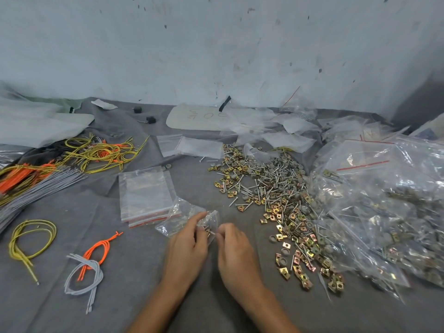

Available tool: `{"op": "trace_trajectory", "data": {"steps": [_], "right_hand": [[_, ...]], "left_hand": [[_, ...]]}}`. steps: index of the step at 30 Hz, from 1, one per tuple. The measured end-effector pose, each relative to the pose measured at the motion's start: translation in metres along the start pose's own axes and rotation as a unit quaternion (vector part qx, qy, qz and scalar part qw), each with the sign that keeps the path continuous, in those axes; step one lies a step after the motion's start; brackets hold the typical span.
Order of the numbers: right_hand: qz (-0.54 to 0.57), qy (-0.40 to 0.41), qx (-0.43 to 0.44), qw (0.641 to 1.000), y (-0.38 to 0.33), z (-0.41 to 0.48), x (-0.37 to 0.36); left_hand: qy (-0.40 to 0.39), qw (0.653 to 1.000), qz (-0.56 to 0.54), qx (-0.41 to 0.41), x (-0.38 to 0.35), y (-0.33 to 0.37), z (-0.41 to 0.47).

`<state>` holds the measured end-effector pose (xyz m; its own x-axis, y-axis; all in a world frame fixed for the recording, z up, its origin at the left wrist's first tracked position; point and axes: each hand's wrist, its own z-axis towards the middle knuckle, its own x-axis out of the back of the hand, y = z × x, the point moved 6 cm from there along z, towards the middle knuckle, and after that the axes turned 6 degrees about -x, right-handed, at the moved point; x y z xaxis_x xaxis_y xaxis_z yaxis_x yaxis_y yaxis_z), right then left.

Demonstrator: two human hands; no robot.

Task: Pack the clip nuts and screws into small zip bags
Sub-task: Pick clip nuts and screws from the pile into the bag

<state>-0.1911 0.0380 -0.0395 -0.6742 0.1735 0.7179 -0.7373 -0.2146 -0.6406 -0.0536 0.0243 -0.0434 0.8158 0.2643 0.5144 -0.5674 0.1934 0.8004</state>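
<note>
Both hands (211, 246) pinch small zip bag (189, 218).

Grips a small clear plastic zip bag (186, 211) in the left hand (187, 248), pinching its edge with the right hand (235, 251).

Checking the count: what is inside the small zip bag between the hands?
A few brass-coloured clip nuts show through the small zip bag; the left hand and right hand gripping it cover the rest.
</note>
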Motion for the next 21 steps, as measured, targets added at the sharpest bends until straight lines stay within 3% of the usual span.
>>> {"op": "trace_trajectory", "data": {"steps": [3, 10, 16, 21], "right_hand": [[-0.045, -0.006, 0.018, 0.999, -0.004, 0.002, -0.003], [0.038, -0.037, 0.035, 0.998, -0.007, -0.001, -0.002], [0.060, -0.042, -0.019, 0.997, -0.005, 0.011, -0.003], [0.030, 0.005, -0.020, 0.999, -0.003, 0.020, 0.005]], "left_hand": [[-0.008, 1.000, 0.003, -0.004, -0.002, 0.000, 0.001], [-0.030, 0.999, 0.009, -0.012, -0.005, 0.001, 0.000], [-0.021, 1.000, -0.006, -0.010, -0.004, 0.000, 0.000], [-0.024, 1.000, -0.006, -0.011, -0.006, -0.002, 0.003]]}}
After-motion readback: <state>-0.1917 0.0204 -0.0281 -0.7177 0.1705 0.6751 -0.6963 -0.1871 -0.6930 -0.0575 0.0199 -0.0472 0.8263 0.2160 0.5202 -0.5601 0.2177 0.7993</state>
